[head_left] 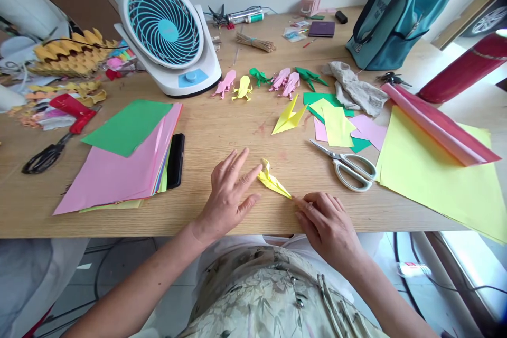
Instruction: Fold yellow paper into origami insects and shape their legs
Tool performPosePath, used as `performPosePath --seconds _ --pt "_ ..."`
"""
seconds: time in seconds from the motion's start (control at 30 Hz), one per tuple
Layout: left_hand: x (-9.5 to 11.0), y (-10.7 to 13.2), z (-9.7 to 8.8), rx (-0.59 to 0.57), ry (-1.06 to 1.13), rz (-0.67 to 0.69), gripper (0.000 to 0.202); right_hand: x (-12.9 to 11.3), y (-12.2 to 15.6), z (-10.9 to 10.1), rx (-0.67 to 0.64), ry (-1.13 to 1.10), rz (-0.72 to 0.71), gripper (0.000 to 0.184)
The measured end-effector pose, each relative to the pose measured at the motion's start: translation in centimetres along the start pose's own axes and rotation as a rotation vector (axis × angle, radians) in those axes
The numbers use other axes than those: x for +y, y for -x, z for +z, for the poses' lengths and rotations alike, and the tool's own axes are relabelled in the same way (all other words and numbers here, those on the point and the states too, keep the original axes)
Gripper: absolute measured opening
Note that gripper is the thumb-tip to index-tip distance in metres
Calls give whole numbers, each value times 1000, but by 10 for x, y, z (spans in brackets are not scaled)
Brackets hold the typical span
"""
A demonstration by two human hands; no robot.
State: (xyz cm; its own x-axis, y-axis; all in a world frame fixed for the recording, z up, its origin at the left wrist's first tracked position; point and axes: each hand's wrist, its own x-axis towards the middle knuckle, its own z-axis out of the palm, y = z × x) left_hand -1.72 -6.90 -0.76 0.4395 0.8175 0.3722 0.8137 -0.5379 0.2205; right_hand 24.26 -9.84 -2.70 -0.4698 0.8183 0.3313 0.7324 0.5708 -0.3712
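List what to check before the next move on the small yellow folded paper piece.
1. Small yellow folded paper piece lies flat on the wooden table: ok.
2. Left hand touches its left end with a fingertip: ok.
3. Right hand is pinching its pointed right tip: cannot tell, the fingers hide it.
4. White-handled scissors lie apart from both hands: ok.
5. Creases pressed sharp: cannot tell.

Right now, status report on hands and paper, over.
Left hand open, fingertips on yellow folded paper. Right hand pinches its near tip. Scissors close by on the right, not touching.
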Motion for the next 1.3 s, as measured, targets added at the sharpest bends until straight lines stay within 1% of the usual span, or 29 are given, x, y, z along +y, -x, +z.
performPosePath --seconds 0.07,0.1,0.23,0.33,0.47,0.63,0.73,0.83,0.9,0.97,1.03,1.1,1.13,1.2,1.23,1.3 --pt "-1 -3 0 75 7 -88 47 -2 -9 1 12 -18 75 25" --pt "-1 -5 2 92 7 -124 44 -4 -16 1 9 -19 115 24" --pt "-4 -11 10 91 40 -223 38 -13 -44 6 -100 66 247 14" --pt "-8 -12 13 96 93 -256 37 -21 -56 9 -158 96 306 10" --pt "-13 -11 13 155 178 -280 35 -28 -59 10 -161 83 325 8" --pt "-17 -12 12 219 246 -287 32 -32 -70 11 -160 79 365 19" --pt "-19 -12 13 259 257 -295 31 -33 -83 15 -186 111 354 18" --pt "-22 -11 12 281 268 -317 30 -34 -90 18 -187 67 311 14" --pt "-23 -9 12 289 299 -335 30 -34 -90 19 -176 -20 323 12" --pt "-24 -8 11 294 387 -380 30 -32 -91 20 -153 -163 370 12" --pt "-24 -8 9 292 563 -463 33 -27 -92 21 -101 -383 415 10" --pt "-19 -13 6 287 811 -547 38 -22 -97 20 -18 -683 430 14" --pt "-16 -17 3 252 932 -586 41 -19 -100 20 33 -854 430 18" --pt "-6 -29 -1 153 1138 -602 47 -17 -106 17 143 -1132 426 26" --pt "0 -37 -2 102 1222 -590 46 -16 -109 16 202 -1218 428 28" --pt "10 -53 -2 -2 1334 -577 44 -18 -115 13 295 -1294 429 31"
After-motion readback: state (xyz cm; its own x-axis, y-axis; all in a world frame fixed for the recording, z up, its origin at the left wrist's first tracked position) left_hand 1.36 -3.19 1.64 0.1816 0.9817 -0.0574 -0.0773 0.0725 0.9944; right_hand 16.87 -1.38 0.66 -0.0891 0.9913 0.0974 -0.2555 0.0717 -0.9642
